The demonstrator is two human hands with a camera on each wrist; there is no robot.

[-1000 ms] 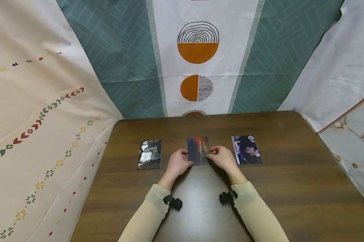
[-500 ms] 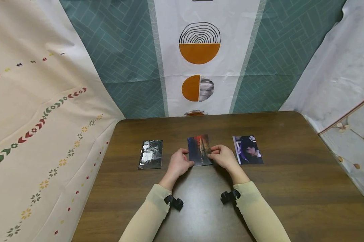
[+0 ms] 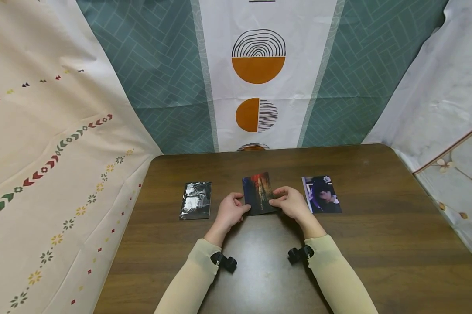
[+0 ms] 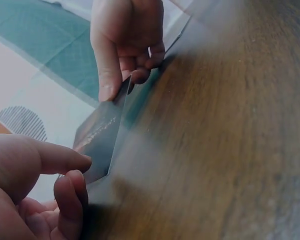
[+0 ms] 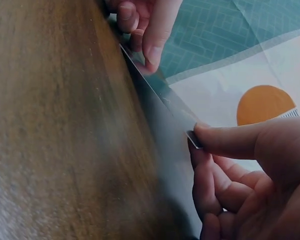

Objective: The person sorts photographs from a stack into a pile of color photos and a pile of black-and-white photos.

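Observation:
A glossy photo card [image 3: 257, 188] with a dark blue and red picture is held at the middle of the table, its far edge tipped up. My left hand [image 3: 231, 211] pinches its left side near the lower corner. On the opposite side, my right hand [image 3: 292, 202] grips the card between thumb and fingers. The left wrist view shows the card [image 4: 102, 140] slanting above the wood between both hands. From the right wrist, the card is seen nearly edge-on, its dark corner [image 5: 195, 140] under the right thumb.
A black-and-white photo card [image 3: 195, 200] lies to the left on the brown wooden table [image 3: 361, 261]. Another photo card [image 3: 322, 195], with a dark purple portrait, lies right of my right hand. A patterned cloth [image 3: 169, 78] hangs behind the table's far edge.
The middle photo card, earlier flat on the table, has been tilted so its far edge rises toward the back. Both hands keep their places at its sides; the other cards stay put.

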